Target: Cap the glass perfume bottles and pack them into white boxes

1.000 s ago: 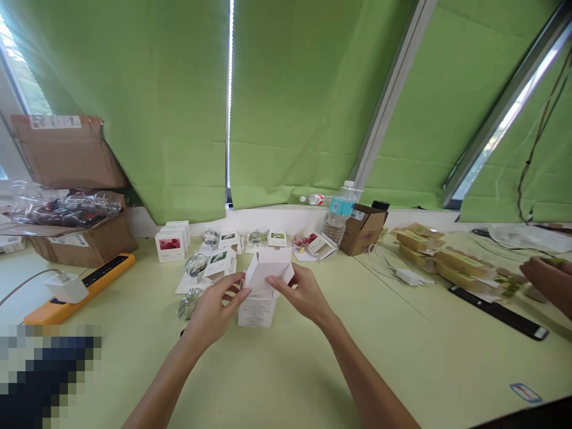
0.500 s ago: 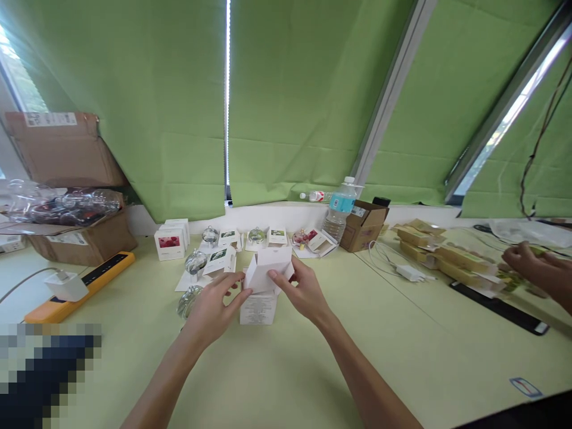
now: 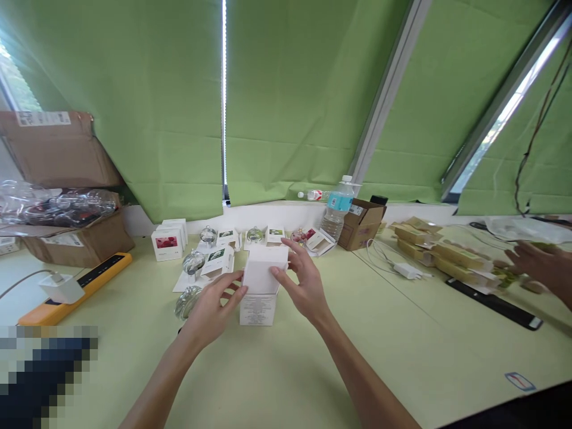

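Note:
A small white carton (image 3: 258, 311) with fine printing on its front stands on the table before me, its plain white lid panel (image 3: 264, 275) on top. My left hand (image 3: 218, 302) has its fingertips and thumb against the left side of the carton. On the other side, my right hand (image 3: 304, 285) grips the right edge, the thumb pressed on the lid panel and the index finger raised. What is inside the carton is hidden. Left of my left hand lies a clear glass-like ornament (image 3: 186, 302), and behind it another one (image 3: 193, 262) beside a white box with a green picture (image 3: 218, 261).
White boxes with a red picture (image 3: 167, 243) stand at the back left, near an orange power strip (image 3: 102, 277) and a cardboard box (image 3: 80, 241). A water bottle (image 3: 337, 210) and a brown carton (image 3: 361, 223) stand behind. At right, another person's hand (image 3: 538, 268) is by yellowish boxes (image 3: 456, 255).
The carton's upper flaps, standing partly open before, are folded in, and the lid panel lies flatter. My right index finger has lifted. The other person's hand has shifted slightly.

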A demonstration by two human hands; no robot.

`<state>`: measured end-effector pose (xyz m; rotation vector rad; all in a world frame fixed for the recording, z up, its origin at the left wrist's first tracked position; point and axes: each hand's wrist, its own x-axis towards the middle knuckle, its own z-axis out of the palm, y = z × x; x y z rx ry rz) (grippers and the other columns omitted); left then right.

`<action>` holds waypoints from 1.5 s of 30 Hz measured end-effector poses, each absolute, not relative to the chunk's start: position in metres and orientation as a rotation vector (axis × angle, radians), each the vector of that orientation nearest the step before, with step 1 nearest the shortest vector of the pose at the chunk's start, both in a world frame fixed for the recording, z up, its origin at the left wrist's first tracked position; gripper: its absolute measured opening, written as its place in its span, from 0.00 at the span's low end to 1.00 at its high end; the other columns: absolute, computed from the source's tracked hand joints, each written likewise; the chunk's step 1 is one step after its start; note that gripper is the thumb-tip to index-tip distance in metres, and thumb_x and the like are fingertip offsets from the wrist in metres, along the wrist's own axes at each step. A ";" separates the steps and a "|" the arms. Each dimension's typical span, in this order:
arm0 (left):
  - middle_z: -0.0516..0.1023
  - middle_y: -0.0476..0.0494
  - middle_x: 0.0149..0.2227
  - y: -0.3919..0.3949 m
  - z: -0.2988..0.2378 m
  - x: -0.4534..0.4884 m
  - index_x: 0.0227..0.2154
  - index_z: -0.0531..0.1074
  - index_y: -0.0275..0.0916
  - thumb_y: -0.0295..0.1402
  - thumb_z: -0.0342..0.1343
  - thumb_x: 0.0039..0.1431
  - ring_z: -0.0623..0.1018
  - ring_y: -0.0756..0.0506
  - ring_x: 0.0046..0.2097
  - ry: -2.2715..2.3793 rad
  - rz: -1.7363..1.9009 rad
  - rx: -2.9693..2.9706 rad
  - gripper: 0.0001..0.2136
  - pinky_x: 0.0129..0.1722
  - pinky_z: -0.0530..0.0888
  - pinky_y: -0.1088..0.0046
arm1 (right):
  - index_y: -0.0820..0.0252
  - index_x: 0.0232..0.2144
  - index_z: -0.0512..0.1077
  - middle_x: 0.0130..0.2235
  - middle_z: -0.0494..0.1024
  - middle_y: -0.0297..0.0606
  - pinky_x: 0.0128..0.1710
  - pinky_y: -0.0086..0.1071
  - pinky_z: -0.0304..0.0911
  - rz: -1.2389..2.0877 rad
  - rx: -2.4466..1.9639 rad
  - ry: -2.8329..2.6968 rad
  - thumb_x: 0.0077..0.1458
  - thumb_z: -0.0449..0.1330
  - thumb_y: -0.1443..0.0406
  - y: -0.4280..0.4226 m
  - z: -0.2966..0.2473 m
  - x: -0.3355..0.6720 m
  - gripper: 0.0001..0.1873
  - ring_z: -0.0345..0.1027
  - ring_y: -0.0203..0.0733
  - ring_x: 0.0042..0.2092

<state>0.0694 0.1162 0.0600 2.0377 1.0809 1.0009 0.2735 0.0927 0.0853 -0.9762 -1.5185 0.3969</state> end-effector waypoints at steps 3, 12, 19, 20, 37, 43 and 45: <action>0.75 0.44 0.49 0.115 0.060 0.069 0.52 0.67 0.45 0.46 0.46 0.63 0.77 0.45 0.44 1.109 0.970 2.068 0.19 0.39 0.76 0.69 | 0.53 0.44 0.72 0.45 0.75 0.40 0.44 0.39 0.66 0.372 -0.938 -1.507 0.58 0.59 0.60 0.094 0.085 0.277 0.12 0.68 0.45 0.45; 0.74 0.44 0.51 0.115 0.061 0.071 0.54 0.65 0.46 0.45 0.50 0.61 0.77 0.44 0.44 1.071 0.995 2.024 0.20 0.40 0.77 0.68 | 0.56 0.31 0.72 0.41 0.75 0.40 0.46 0.40 0.63 0.353 -0.938 -1.534 0.59 0.58 0.60 0.092 0.086 0.279 0.07 0.69 0.47 0.45; 0.74 0.43 0.50 0.112 0.063 0.073 0.50 0.68 0.44 0.44 0.49 0.62 0.77 0.43 0.46 1.018 1.079 1.970 0.17 0.43 0.77 0.66 | 0.55 0.32 0.71 0.41 0.75 0.40 0.46 0.40 0.63 0.183 -0.987 -1.622 0.60 0.56 0.61 0.088 0.090 0.277 0.07 0.67 0.46 0.45; 0.74 0.43 0.50 0.112 0.063 0.074 0.50 0.68 0.44 0.43 0.49 0.62 0.77 0.44 0.47 0.998 1.090 1.969 0.17 0.44 0.76 0.66 | 0.55 0.32 0.71 0.40 0.76 0.40 0.46 0.40 0.63 0.164 -0.993 -1.651 0.60 0.56 0.61 0.088 0.090 0.276 0.06 0.67 0.47 0.45; 0.71 0.44 0.53 0.112 0.064 0.072 0.49 0.69 0.48 0.42 0.52 0.60 0.76 0.44 0.47 1.015 1.132 1.957 0.15 0.41 0.78 0.68 | 0.56 0.23 0.66 0.46 0.75 0.38 0.52 0.45 0.60 0.146 -1.003 -1.973 0.54 0.60 0.69 0.088 0.087 0.279 0.09 0.63 0.47 0.53; 0.66 0.47 0.56 0.116 0.062 0.071 0.44 0.73 0.47 0.37 0.53 0.60 0.73 0.45 0.51 0.948 1.244 2.001 0.10 0.46 0.77 0.67 | 0.55 0.24 0.71 0.47 0.75 0.38 0.52 0.48 0.60 0.155 -1.000 -2.025 0.54 0.61 0.69 0.089 0.084 0.282 0.07 0.61 0.49 0.55; 0.67 0.46 0.55 0.116 0.062 0.070 0.40 0.73 0.46 0.36 0.53 0.60 0.73 0.45 0.51 0.944 1.271 2.003 0.08 0.46 0.77 0.67 | 0.54 0.26 0.74 0.48 0.74 0.38 0.53 0.48 0.60 0.160 -1.013 -2.043 0.53 0.62 0.69 0.090 0.084 0.285 0.05 0.61 0.50 0.55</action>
